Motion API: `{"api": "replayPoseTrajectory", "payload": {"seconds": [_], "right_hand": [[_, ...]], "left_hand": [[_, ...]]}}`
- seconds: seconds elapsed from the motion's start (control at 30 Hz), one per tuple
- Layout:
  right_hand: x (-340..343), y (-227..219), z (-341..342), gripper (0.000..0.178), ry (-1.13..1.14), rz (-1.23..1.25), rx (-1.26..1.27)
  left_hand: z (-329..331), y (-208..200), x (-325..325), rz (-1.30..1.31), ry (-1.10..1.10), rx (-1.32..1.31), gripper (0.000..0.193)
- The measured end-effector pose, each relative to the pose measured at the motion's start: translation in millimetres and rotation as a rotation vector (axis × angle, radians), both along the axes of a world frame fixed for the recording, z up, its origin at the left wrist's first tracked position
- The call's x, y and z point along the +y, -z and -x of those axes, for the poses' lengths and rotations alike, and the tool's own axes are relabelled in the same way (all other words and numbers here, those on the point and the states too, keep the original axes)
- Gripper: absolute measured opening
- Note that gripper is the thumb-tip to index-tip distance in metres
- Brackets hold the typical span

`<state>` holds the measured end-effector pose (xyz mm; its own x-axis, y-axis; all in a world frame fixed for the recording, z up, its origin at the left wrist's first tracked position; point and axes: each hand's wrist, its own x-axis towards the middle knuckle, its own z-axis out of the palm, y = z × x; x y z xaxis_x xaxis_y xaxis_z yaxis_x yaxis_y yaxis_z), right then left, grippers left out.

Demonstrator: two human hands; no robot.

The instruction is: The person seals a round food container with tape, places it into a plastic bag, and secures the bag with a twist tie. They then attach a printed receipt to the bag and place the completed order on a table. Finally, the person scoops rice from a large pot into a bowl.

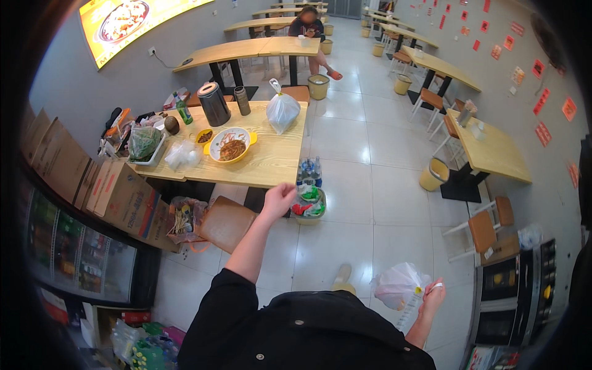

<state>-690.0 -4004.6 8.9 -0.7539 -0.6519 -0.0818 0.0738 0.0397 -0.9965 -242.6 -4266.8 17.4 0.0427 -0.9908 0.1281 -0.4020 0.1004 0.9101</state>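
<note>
My right hand (434, 297) is closed on the gathered top of a white plastic bag (399, 285), which hangs at my right side. A long paper receipt (407, 311) dangles from the bag. My left hand (280, 200) is stretched forward by the near right corner of a wooden table (271, 176), its fingers curled in and nothing seen in them. Just beyond it, a bin (310, 213) holds red, green and white wrappers. On the table stand a yellow-handled bowl of noodles (232, 148) and another tied white plastic bag (283, 113).
The table also bears a dark jug (214, 103), a green bottle (183, 111) and a tray of greens (145, 145). A brown stool (227, 223) stands beneath its near edge. Cardboard boxes (123, 200) and a drinks fridge (80, 246) line the left. A person (306, 28) sits farther back.
</note>
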Motion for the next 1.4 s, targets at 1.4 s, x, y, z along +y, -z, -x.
{"api": "replayPoseTrajectory", "payload": {"seconds": [1.4], "right_hand": [[-817,76,112,0.033,-0.852,-0.466,-0.105]], "left_hand": [[0,113,-536,0.04,-1.249,0.613,0.011]]}}
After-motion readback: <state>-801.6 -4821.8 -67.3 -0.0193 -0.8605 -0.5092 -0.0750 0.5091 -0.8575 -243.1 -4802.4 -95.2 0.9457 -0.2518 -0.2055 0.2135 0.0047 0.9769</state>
